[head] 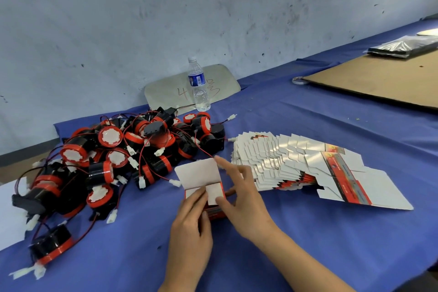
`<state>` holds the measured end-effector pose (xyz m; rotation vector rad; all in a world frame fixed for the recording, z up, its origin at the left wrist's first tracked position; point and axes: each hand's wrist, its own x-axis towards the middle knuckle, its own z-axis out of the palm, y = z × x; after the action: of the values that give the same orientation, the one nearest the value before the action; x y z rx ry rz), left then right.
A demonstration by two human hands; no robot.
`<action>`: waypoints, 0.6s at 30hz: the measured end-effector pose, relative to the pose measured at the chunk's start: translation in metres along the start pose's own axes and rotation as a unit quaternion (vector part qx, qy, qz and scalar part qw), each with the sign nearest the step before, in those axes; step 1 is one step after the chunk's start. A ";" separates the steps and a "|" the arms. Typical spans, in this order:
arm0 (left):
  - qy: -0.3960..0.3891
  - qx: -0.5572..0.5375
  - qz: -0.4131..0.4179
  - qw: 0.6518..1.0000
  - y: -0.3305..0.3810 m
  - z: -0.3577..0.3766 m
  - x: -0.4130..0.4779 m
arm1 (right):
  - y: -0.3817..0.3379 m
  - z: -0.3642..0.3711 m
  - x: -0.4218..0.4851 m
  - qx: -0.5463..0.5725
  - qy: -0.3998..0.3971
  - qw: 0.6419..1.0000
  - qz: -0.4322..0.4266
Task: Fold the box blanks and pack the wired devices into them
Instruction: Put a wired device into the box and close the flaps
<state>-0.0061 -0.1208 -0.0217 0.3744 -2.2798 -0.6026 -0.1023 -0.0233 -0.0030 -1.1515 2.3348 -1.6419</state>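
Both our hands work one half-folded red box point(208, 194) on the blue counter point(308, 232): the left hand point(192, 223) pinches a white flap, the right hand point(239, 194) seems to press another, fingers straight. Left lie heaped wired devices point(113, 156), right fanned box blanks point(284, 163), beyond a water bottle point(198, 84).
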 end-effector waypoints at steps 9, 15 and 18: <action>-0.043 -0.153 -0.058 0.986 0.001 -0.020 0.009 | -0.010 0.005 -0.006 0.027 0.060 0.993 -0.100; -0.040 -0.226 -0.155 0.961 0.003 -0.006 0.006 | -0.016 0.005 -0.008 0.071 0.000 0.996 -0.058; 0.008 -0.304 -0.192 0.933 0.006 -0.001 0.006 | -0.014 0.007 -0.007 0.045 -0.002 0.998 -0.053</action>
<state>-0.0098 -0.1183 -0.0146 0.5082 -1.8803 -1.4474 -0.0868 -0.0267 0.0032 -1.2780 2.2070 -1.7577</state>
